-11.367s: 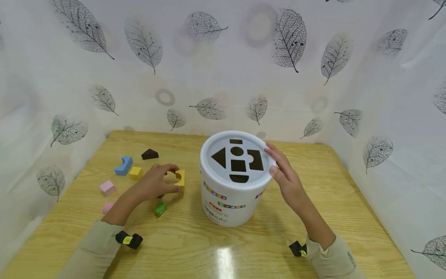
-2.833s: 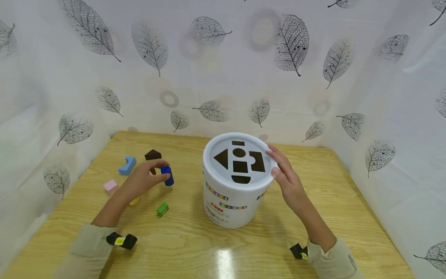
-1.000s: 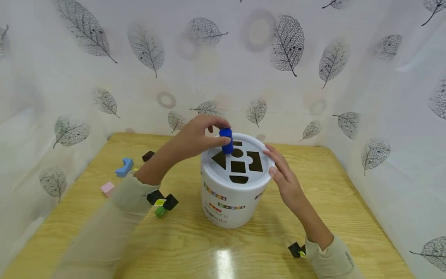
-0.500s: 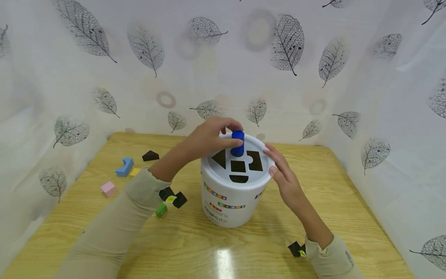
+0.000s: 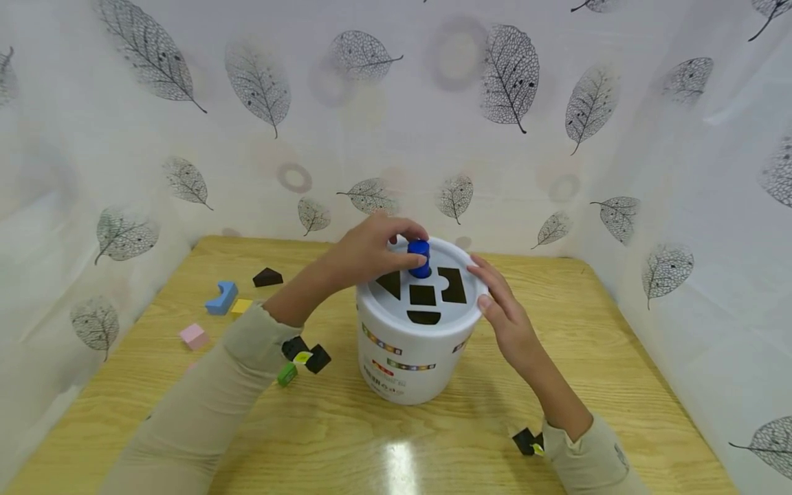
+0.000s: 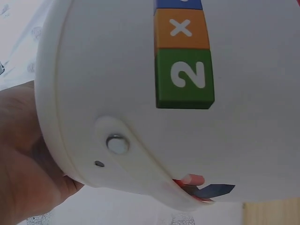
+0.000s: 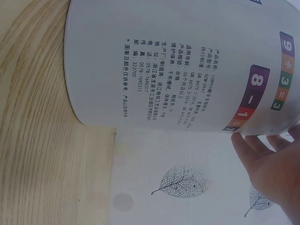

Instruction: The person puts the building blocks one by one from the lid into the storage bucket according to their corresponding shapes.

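Observation:
My left hand (image 5: pixel 371 251) pinches a blue cylinder block (image 5: pixel 419 257) upright between thumb and fingers. The block's lower end sits at the round hole in the lid (image 5: pixel 396 311) of a white bucket (image 5: pixel 405 371). Triangular, square, notched and half-round cutouts also pierce the lid. On the bucket's right rim rests my right hand (image 5: pixel 510 320), its fingers extended and the thumb beside them. In the right wrist view that hand (image 7: pixel 276 168) touches the printed wall near the rim. The left wrist view shows the bucket's side and a handle pivot (image 6: pixel 117 144); the blue block is hidden there.
Left on the wooden table (image 5: pixel 346 447) lie a dark brown block (image 5: pixel 268 277), a blue arch block (image 5: pixel 221 298), a yellow block (image 5: pixel 241 307), a pink block (image 5: pixel 194 336) and a green block (image 5: pixel 287 374). A leaf-print curtain (image 5: pixel 396 137) encloses the table's back and sides.
Earlier my left hand held a yellow notched block, then picked the blue cylinder from the table. It has carried the cylinder right onto the lid and lowered it at the round hole. Right hand stays.

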Action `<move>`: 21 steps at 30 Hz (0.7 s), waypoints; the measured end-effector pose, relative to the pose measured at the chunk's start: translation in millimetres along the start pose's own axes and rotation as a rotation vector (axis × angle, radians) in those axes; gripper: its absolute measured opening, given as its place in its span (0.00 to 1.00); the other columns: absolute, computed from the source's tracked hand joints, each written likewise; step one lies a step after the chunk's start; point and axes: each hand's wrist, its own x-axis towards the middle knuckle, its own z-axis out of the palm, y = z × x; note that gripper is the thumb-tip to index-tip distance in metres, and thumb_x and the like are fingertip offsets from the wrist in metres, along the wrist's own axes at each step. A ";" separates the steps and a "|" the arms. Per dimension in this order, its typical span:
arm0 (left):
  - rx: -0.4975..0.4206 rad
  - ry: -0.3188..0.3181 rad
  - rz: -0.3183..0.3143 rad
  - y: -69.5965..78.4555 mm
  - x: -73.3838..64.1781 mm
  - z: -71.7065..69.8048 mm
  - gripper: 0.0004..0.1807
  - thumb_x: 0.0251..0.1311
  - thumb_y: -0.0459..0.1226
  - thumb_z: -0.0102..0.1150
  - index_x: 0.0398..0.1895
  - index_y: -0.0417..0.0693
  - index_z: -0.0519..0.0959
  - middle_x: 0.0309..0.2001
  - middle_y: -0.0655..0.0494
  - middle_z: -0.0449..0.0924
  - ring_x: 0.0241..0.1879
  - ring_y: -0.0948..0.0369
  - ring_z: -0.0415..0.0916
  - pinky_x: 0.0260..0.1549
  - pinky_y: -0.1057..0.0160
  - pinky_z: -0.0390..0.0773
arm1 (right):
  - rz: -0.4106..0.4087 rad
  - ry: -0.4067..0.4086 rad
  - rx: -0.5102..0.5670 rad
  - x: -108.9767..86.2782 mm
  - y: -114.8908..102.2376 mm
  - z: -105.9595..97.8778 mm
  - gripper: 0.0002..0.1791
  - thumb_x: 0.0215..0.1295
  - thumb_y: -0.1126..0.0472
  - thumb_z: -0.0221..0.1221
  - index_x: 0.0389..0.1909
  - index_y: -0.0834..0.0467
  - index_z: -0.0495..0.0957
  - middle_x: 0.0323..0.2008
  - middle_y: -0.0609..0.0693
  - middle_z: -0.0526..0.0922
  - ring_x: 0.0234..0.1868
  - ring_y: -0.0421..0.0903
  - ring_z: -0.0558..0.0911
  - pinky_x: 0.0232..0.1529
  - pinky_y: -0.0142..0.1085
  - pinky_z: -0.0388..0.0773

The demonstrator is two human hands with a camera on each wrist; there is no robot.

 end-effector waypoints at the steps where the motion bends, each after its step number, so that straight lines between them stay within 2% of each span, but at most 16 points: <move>1: 0.000 -0.003 -0.013 -0.2 -0.5 0.6 0.20 0.64 0.47 0.67 0.57 0.54 0.81 0.52 0.60 0.82 0.55 0.58 0.67 0.55 0.51 0.73 | 0.000 -0.001 0.001 0.1 0.0 0.0 0.25 0.80 0.61 0.41 0.75 0.50 0.64 0.79 0.44 0.55 0.80 0.47 0.52 0.70 0.24 0.58; 6: 0.010 -0.023 -0.050 -1.3 -1.7 3.3 0.20 0.63 0.48 0.68 0.57 0.56 0.81 0.52 0.61 0.81 0.56 0.57 0.65 0.54 0.52 0.73 | 0.003 -0.002 0.000 -0.2 -0.5 0.1 0.25 0.80 0.61 0.41 0.75 0.51 0.64 0.79 0.43 0.55 0.80 0.47 0.52 0.70 0.24 0.58; 15: 0.072 -0.052 -0.041 -3.0 -2.1 8.2 0.19 0.62 0.49 0.68 0.55 0.56 0.83 0.49 0.63 0.80 0.53 0.58 0.65 0.51 0.54 0.73 | 0.009 -0.005 0.002 -0.3 -0.6 0.1 0.25 0.81 0.61 0.41 0.75 0.50 0.64 0.79 0.42 0.55 0.80 0.47 0.52 0.70 0.23 0.59; 21: 0.052 -0.031 -0.025 -5.1 -3.3 8.3 0.16 0.63 0.48 0.68 0.53 0.57 0.83 0.48 0.63 0.81 0.53 0.58 0.65 0.51 0.54 0.72 | 0.009 -0.005 -0.002 -0.3 -0.1 -0.1 0.25 0.80 0.61 0.41 0.75 0.50 0.64 0.79 0.42 0.54 0.80 0.47 0.52 0.69 0.23 0.59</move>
